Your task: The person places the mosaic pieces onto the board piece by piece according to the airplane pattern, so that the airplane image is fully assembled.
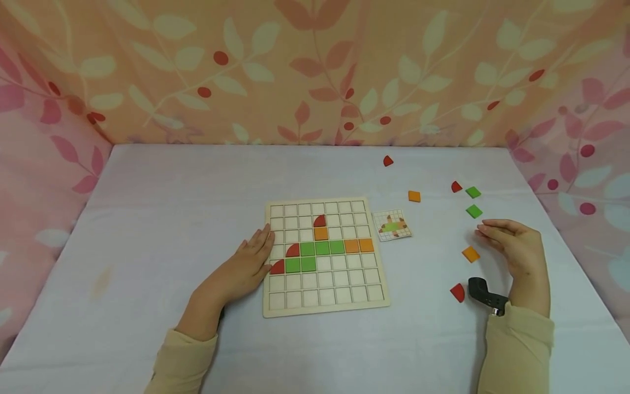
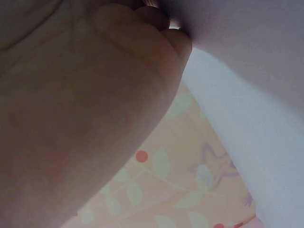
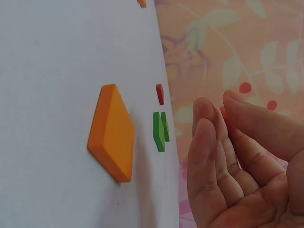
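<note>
On the left, a beige sleeve (image 1: 187, 353) runs out of sight at the lower edge, and a dark object (image 1: 221, 313) beneath the wrist is mostly hidden. The left hand (image 1: 243, 272) reaches across the white-covered bench (image 1: 162, 219), fingers extended side by side, gripping nothing that can be seen, their tips covering a little of the board's left rim; in the left-wrist view the palm fills one side and the fingertips sink into shadow. The gridded board (image 1: 340, 278) carries red, green and orange tiles in its middle rows. Just beside its right edge lies a pattern card (image 1: 392, 225), its print too small to read fully. Beyond are scattered loose pieces: a red one (image 1: 388, 161) farthest back, an orange square (image 1: 414, 196), two more red wedges (image 1: 456, 186) (image 1: 458, 293), an orange tile (image 1: 471, 254) and two green tiles (image 1: 473, 192) (image 1: 474, 211). At far right the right hand (image 1: 517, 251) hangs above the bench near that orange tile, fingers loosely bent, thumb close to their tips, nothing visible between; the right-wrist view crops the palm. A black fitting (image 1: 484, 295) shows by the wrist, partly concealed.
</note>
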Demonstrator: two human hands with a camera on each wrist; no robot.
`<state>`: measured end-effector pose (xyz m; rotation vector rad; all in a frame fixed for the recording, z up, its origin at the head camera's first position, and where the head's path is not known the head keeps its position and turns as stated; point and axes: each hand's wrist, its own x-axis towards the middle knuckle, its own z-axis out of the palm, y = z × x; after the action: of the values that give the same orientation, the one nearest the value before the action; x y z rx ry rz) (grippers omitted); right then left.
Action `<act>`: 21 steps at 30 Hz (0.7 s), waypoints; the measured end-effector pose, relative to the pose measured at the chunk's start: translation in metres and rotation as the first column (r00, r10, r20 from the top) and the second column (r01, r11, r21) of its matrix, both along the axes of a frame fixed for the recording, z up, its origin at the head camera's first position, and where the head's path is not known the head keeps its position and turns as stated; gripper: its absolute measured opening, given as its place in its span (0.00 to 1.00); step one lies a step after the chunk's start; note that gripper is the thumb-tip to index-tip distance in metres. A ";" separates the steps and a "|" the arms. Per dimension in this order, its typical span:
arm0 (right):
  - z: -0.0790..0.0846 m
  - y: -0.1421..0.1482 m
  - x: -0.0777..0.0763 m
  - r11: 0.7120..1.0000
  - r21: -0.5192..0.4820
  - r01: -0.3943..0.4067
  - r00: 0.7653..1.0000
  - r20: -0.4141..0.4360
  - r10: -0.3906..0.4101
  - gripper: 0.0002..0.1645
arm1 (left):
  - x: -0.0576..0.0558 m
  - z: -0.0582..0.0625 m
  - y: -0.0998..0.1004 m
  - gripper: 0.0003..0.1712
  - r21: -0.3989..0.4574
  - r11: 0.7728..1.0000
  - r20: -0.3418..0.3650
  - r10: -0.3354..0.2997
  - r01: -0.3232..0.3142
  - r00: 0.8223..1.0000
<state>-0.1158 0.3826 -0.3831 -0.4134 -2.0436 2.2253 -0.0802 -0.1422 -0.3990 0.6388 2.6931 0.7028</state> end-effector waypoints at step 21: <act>0.005 0.014 -0.011 0.995 0.085 0.054 0.987 0.144 -0.066 0.07 | 0.002 -0.004 0.000 0.36 -0.007 1.000 0.017 0.010 -0.010 1.000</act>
<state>-0.1272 0.3965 -0.3777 -0.6396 -2.1521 2.1270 -0.0787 -0.1421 -0.4025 0.6149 2.6839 0.6979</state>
